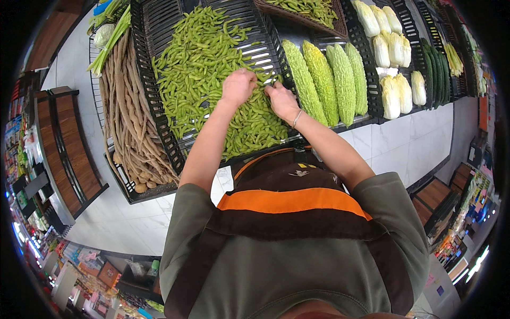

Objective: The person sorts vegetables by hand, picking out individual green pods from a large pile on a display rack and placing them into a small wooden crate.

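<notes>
A broad heap of green soybean pods (199, 75) lies spread over the black slatted plastic crate (267, 44) in front of me. My left hand (238, 85) rests over the right part of the heap, its fingers curled down toward the pods. Close beside it, my right hand (282, 101) has thumb and fingertips bent inward among a few pods near the crate's right side. A thin bangle (297, 118) circles my right wrist. The fingertips of both hands are partly hidden, so I cannot tell whether either one grips a pod.
Bitter melons (336, 83) lie right of the pods, then napa cabbages (394, 50) and cucumbers (437, 73). Left stand long brown yams (127, 107) beside celery (113, 40). A wicker basket (338, 26) holds more pods behind. My apron (293, 171) meets the crate's front edge.
</notes>
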{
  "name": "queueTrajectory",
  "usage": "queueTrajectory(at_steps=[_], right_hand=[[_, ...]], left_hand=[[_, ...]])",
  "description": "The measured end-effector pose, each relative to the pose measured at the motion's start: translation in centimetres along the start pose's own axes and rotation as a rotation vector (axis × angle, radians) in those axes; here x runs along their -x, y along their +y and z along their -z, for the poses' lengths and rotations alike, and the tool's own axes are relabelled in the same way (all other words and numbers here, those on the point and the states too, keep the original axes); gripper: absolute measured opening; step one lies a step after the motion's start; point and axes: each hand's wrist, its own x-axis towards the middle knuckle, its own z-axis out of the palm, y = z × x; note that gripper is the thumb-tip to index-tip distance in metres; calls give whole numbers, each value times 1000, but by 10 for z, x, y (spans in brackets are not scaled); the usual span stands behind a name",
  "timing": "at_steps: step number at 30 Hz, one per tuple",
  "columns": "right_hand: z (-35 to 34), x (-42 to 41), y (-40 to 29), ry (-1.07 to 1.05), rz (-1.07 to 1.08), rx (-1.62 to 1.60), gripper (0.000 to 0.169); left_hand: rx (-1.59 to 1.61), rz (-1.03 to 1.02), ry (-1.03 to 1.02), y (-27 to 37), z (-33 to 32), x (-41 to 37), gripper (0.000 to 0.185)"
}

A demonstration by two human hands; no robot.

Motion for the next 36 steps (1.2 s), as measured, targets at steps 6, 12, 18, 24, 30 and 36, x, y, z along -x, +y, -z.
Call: queueTrajectory(at_steps=[6, 12, 18, 24, 30, 36], right_hand=[[-4, 1, 0, 17, 28, 14, 26], [-15, 0, 6, 129, 52, 4, 19], [-8, -1, 1, 50, 51, 27, 21], [-15, 2, 1, 122, 13, -45, 15], [-21, 2, 3, 150, -35, -213, 12], [-24, 1, 6, 164, -75, -328, 13]], left_hand=[[988, 699, 92, -34, 13, 18, 16], [1455, 838, 212, -24, 28, 45, 19], [472, 547, -116, -3, 12, 53, 23], [24, 389, -154, 24, 11, 39, 22], [-3, 335, -240, 14, 8, 28, 22], [198, 415, -315, -1, 17, 32, 23]])
